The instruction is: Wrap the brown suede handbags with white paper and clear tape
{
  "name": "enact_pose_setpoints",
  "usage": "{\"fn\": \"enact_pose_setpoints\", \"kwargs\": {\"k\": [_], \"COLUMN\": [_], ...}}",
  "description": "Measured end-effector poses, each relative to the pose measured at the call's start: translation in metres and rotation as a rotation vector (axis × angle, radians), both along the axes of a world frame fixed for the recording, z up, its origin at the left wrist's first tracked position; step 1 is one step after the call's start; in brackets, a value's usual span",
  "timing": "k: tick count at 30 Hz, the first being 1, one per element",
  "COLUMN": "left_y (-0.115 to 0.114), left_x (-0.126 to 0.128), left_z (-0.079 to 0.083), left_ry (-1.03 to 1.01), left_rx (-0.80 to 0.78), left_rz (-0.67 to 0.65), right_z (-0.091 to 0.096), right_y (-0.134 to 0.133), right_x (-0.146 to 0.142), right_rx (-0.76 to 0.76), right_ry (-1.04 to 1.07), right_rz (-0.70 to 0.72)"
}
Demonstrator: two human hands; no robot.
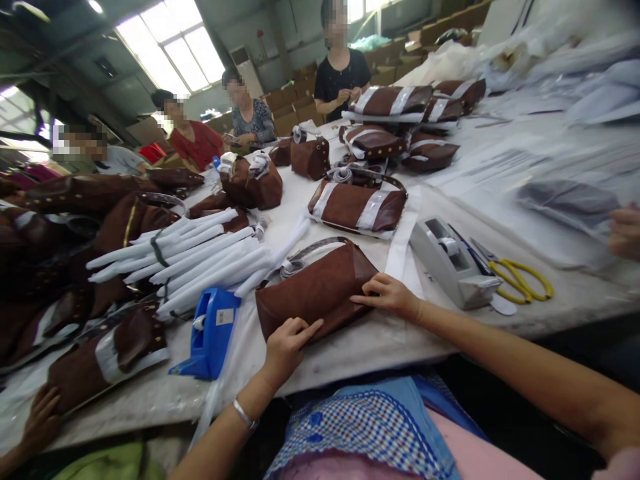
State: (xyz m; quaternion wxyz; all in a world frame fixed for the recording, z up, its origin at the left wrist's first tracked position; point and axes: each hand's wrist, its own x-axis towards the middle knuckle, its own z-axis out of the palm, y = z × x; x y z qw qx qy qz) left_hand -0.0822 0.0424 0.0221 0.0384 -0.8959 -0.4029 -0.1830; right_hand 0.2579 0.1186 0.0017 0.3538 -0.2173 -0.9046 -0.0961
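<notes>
A brown handbag [315,287] lies on the table right in front of me, its strap [313,250] partly wrapped in clear film at the back. My left hand [290,343] grips the bag's near lower edge, index finger stretched along it and the other fingers curled. At the bag's right end, my right hand [393,293] holds the near corner, its index finger pointing left across the surface. Both thumbs are mostly hidden. To the left of the bag stands a blue tape dispenser [213,333]; a grey tape dispenser [453,263] is at its right.
Yellow-handled scissors [520,277] lie beside the grey dispenser. White rolled-paper bundles [200,257] are at left. Behind sits a brown bag with white bands [360,207], with more bags stacked beyond. Other people's hands show at the left [43,420] and right [625,230] edges.
</notes>
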Motion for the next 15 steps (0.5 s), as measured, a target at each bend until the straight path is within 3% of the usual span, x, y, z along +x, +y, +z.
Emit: {"fn": "enact_pose_setpoints", "kwargs": {"k": [4, 6, 9, 12, 15], "left_y": [-0.007, -0.01, -0.013, -0.015, -0.018], "left_x": [0.003, 0.005, 0.007, 0.009, 0.011], "left_z": [-0.011, -0.012, -0.012, -0.013, -0.016], "left_ry": [0.054, 0.087, 0.128, 0.146, 0.144], "left_rx": [0.077, 0.113, 0.159, 0.196, 0.222], "left_rz": [0.0, -0.007, -0.007, 0.004, 0.034], "right_z": [-0.002, 0.015, 0.057, 0.085, 0.076], "right_y": [-0.015, -0.025, -0.033, -0.026, -0.01], "right_x": [-0.001, 0.0, -0.009, -0.037, -0.071], "right_rx": [-0.027, -0.093, -0.158, -0.049, 0.024], "right_ry": [0.06, 0.009, -0.051, 0.031, -0.032], "right_rz": [-0.058, -0.062, 0.008, 0.057, 0.081]}}
